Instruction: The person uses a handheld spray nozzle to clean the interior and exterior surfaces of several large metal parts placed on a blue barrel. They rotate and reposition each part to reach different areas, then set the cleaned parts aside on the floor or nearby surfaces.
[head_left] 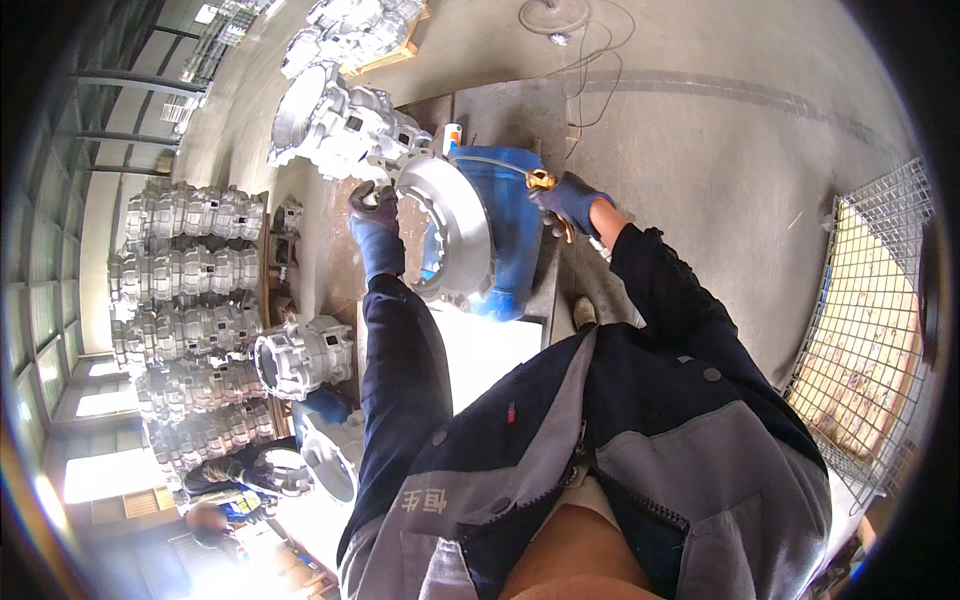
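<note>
A ring-shaped silver metal casting [458, 205] with a notched inner edge stands against a blue support [512, 225]. Beside its left edge is my left hand [376, 222] in a dark-and-blue glove, fingers curled closed near a metal flange; what they hold, if anything, is hidden. To the right of the blue support, my gloved right hand [572, 203] is closed around a yellow hand tool [541, 180], whose exact kind I cannot make out. A thin grey strip [490, 160] curves from that tool leftward over the top of the blue support.
A large silver housing [350, 125] stands just beyond my left hand. Stacked castings [190, 265] line the left side. A white-and-orange bottle [452, 137] is behind the ring. At right stands a wire mesh cage [870, 300]; a cable [615, 75] lies on the far floor.
</note>
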